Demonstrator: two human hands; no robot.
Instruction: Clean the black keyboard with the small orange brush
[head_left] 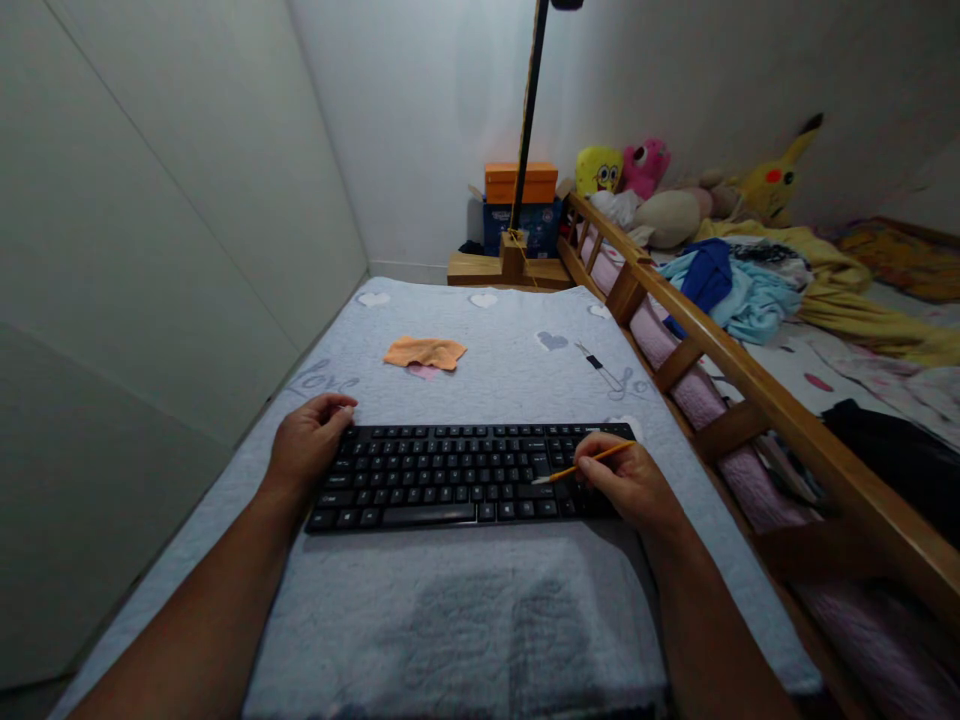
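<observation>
A black full-size keyboard [442,478] lies flat on the cloth-covered surface in front of me. My left hand [309,437] is closed at its upper left corner, thumb and fingers together on the edge; the undersides of the fingers are hidden. Between the fingertips of my right hand [619,475], over the number pad side, is a thin paintbrush [564,473] with a yellow handle. Its pale tip points left and down, at the keys near the right end of the main block. Part of the number pad is covered by this hand.
Beyond the keyboard lie an orange cloth [425,352] and, to the right, a slim metal tool with a black band [594,362]. A wooden bed rail [705,330] runs along the right side. A dark pole [529,120] stands at the far end before stacked boxes [520,184].
</observation>
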